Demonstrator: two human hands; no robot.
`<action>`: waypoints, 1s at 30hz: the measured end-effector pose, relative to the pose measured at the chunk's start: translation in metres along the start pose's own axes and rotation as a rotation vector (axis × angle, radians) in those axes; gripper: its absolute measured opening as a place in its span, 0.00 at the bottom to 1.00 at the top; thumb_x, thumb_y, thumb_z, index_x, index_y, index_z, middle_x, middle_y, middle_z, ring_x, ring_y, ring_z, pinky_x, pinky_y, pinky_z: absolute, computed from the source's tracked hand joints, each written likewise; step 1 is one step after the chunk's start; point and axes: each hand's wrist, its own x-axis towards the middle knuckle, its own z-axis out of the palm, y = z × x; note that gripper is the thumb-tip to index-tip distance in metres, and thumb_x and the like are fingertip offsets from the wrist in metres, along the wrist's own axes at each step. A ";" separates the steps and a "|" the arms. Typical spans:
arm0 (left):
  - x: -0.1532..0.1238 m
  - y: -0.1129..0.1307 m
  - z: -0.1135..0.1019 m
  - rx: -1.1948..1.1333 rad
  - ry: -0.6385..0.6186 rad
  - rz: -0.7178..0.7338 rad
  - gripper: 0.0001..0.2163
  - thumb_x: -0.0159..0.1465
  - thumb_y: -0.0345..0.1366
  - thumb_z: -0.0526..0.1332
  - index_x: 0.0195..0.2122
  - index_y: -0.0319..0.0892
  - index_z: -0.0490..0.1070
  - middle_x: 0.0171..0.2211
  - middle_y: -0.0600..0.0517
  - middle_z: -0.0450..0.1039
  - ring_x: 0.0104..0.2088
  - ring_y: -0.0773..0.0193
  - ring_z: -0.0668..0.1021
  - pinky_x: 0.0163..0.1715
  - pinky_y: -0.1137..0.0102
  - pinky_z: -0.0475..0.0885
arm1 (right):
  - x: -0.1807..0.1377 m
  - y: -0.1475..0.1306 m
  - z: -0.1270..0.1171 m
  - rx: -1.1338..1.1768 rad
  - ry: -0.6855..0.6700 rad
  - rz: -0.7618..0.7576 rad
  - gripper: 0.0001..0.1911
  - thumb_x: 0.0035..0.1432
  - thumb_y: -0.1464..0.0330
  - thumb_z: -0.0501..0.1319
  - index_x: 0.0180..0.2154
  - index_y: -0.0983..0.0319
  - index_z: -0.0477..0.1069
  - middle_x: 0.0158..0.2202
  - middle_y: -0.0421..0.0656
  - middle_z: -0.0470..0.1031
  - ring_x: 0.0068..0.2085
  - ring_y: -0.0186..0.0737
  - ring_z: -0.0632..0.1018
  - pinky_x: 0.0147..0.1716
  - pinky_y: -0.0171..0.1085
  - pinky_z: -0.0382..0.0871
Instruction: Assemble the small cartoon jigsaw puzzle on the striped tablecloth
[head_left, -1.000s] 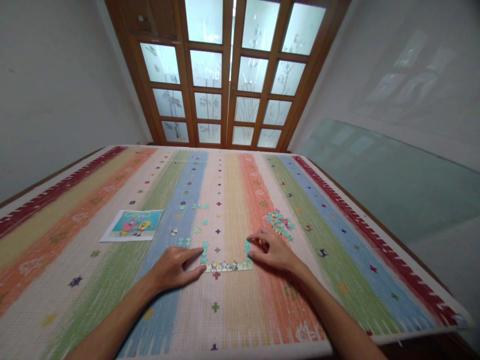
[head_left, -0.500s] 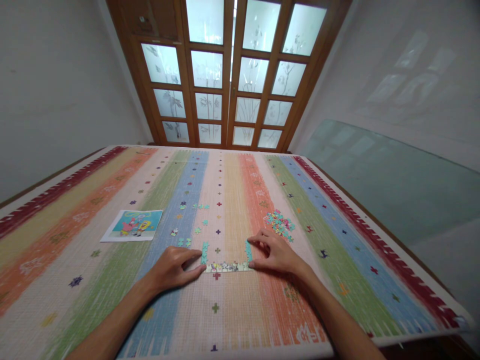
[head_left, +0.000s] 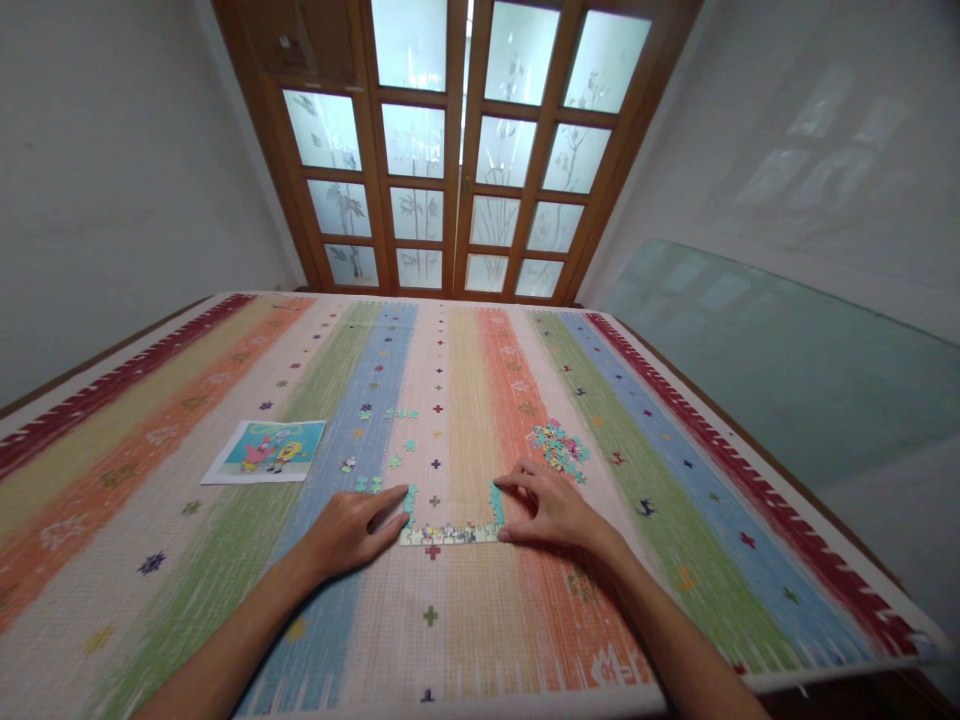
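A partly joined jigsaw puzzle lies flat on the cloth in a U shape: a bottom row (head_left: 450, 536) and two short teal side columns. My left hand (head_left: 357, 530) holds the left column (head_left: 409, 503) between index finger, near its top, and thumb, lower down. On the other side my right hand (head_left: 551, 508) has its index finger at the top of the right column (head_left: 496, 503) and its thumb by the bottom right corner. The remaining fingers of the right hand are curled in. Loose teal puzzle pieces (head_left: 369, 484) lie just beyond my left hand.
A heap of loose puzzle pieces (head_left: 559, 447) lies beyond my right hand. A printed cartoon picture (head_left: 274, 450) rests at the left. Several pieces (head_left: 402, 413) are spread farther back. Everything is on a striped tablecloth (head_left: 480, 630); wooden glazed doors (head_left: 457, 190) stand behind.
My left thumb has shifted up slightly along the left column, uncovering the bottom row's left end. The right hand stays in nearly the same place.
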 end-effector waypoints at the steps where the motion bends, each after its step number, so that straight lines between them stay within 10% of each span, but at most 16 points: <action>1: 0.000 0.000 0.000 0.000 -0.004 0.002 0.15 0.72 0.41 0.57 0.52 0.39 0.76 0.18 0.57 0.72 0.16 0.68 0.72 0.21 0.74 0.67 | 0.000 0.000 0.000 -0.001 0.000 0.000 0.32 0.45 0.56 0.77 0.51 0.60 0.79 0.42 0.45 0.74 0.41 0.45 0.76 0.41 0.41 0.66; 30: 0.002 0.005 0.002 -0.099 0.049 0.041 0.09 0.70 0.36 0.59 0.42 0.40 0.79 0.27 0.51 0.81 0.20 0.68 0.78 0.23 0.75 0.71 | -0.002 -0.002 0.002 0.038 0.028 -0.114 0.13 0.51 0.66 0.73 0.40 0.61 0.80 0.35 0.41 0.73 0.34 0.38 0.74 0.36 0.36 0.63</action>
